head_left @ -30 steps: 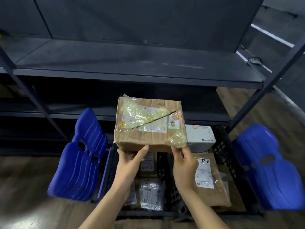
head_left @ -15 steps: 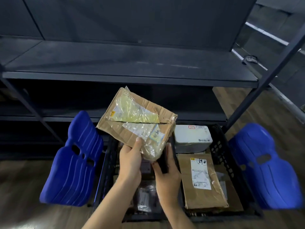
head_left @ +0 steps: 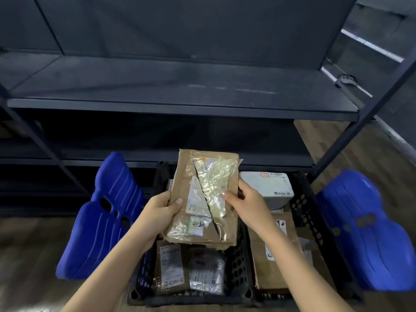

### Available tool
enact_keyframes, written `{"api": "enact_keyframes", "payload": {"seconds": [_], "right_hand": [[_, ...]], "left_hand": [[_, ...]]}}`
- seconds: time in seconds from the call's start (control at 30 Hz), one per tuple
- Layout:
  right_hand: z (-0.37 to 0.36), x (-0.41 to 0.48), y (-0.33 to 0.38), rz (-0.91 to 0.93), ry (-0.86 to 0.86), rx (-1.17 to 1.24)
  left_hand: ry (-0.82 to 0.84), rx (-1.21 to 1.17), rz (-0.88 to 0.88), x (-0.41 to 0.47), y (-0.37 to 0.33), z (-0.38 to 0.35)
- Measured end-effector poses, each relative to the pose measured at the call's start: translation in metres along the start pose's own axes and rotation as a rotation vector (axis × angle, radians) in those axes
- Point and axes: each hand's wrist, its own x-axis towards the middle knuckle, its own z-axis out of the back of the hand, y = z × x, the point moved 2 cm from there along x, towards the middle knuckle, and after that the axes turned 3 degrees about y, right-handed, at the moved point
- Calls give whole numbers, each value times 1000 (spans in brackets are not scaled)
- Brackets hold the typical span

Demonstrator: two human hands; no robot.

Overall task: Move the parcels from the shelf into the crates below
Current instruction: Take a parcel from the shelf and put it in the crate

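A worn brown cardboard parcel (head_left: 203,224) with torn clear tape and labels hangs over the left black crate (head_left: 238,262), its long side running away from me. My left hand (head_left: 157,210) grips its left edge, thumb on top. My right hand (head_left: 247,199) holds its right edge, fingers on the taped top. Under it lie flat packets (head_left: 191,266) in the left crate. The right black crate (head_left: 306,212) holds a white box (head_left: 267,185) and a brown parcel (head_left: 270,262). The dark shelf (head_left: 180,86) above shows no parcels.
Blue plastic chair shells lean on the floor at the left (head_left: 105,217) and the right (head_left: 369,233) of the crates. Slanted dark shelf posts (head_left: 371,109) flank the bay. A lower shelf (head_left: 112,158) runs behind the crates. Wooden floor lies all around.
The parcel has turned from lying crosswise to lengthwise and come down over the left crate. My right hand moved from its near edge to its right side; my left hand slid to the left edge.
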Motion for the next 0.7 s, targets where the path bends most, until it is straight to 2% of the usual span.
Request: {"api": "enact_keyframes", "payload": {"seconds": [0.17,0.37,0.7], "right_hand": [[-10,-5,-14,-24,-34,69],[-13,-8,-13,-32,-86,79],[-27,-7,-3,-22,-106,72]], "left_hand": [[-15,-93,25,5,19,-5],[-35,-71,6,8,27,-9],[-185,146,-121,14,25,9]]}}
